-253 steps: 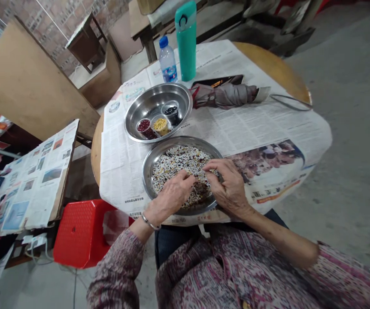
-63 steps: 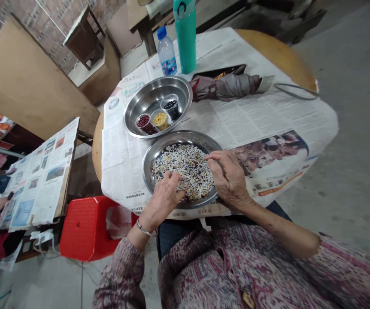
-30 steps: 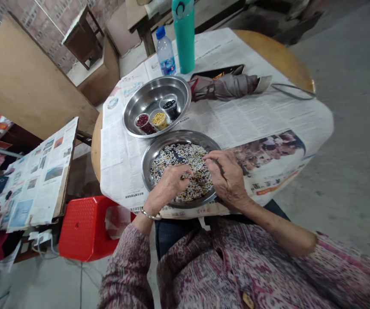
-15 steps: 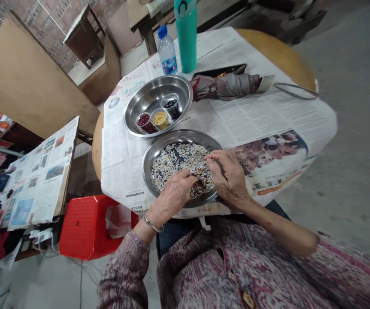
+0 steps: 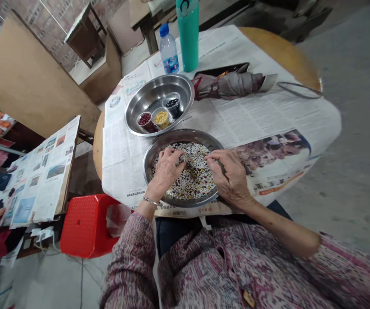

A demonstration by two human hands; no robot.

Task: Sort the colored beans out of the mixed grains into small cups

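A steel bowl (image 5: 146,165) of mixed grains (image 5: 193,176), white with yellow, dark red and black bits, sits at the near edge of the table. My left hand (image 5: 166,166), with a bracelet at its wrist, is over the left part of this bowl; its fingers are apart and touch or hover just above the grains. At the right rim rests my right hand (image 5: 228,174), thumb and fingers bent together over the grains. Whatever its fingertips pinch is too small to make out.
Behind is a larger steel basin (image 5: 133,103) with clear cups of red beans (image 5: 145,120), yellow grains (image 5: 161,118) and black beans (image 5: 172,105). A water bottle (image 5: 169,51), a teal bottle (image 5: 188,38) and a folded umbrella (image 5: 233,85) stand or lie beyond. A red stool (image 5: 82,225) is left.
My left hand has moved left and away from me across the bowl, its fingers spreading from a closed shape. Grains at the near side now lie more mixed. My right hand has barely moved.
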